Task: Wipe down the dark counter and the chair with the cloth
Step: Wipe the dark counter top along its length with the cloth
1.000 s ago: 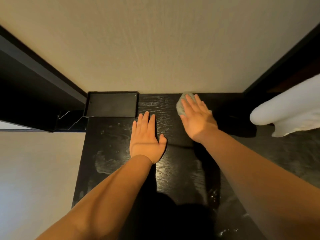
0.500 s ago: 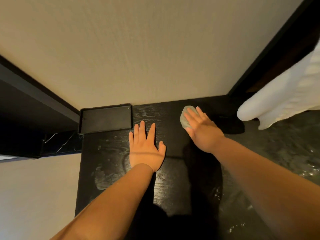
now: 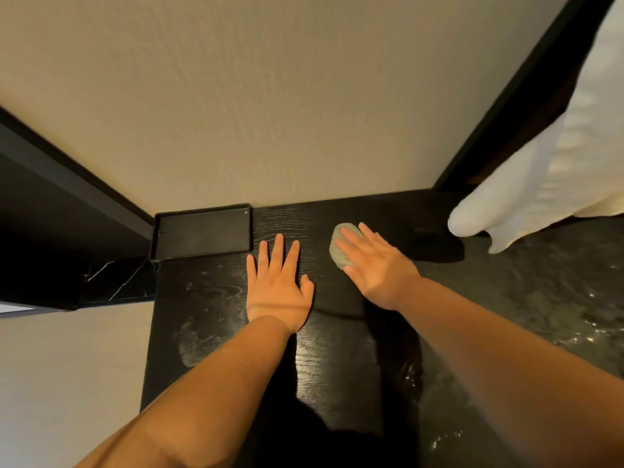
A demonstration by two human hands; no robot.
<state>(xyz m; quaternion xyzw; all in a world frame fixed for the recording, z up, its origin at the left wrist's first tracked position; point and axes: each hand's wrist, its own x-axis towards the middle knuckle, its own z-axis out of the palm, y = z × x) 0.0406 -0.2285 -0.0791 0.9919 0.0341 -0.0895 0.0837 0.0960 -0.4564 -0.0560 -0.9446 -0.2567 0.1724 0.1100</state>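
Right hand [image 3: 378,265] flat, pressing cloth [image 3: 341,246] to bench [image 3: 334,349] near back wall; smears lie leftward. Left hand [image 3: 275,292] flat, empty, nearer smears.

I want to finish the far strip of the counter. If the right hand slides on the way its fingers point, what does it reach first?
The right hand presses the cloth flat, fingers angled toward the far left. Ahead lies bare counter, then the beige wall; the black tray probably stays left of that line.
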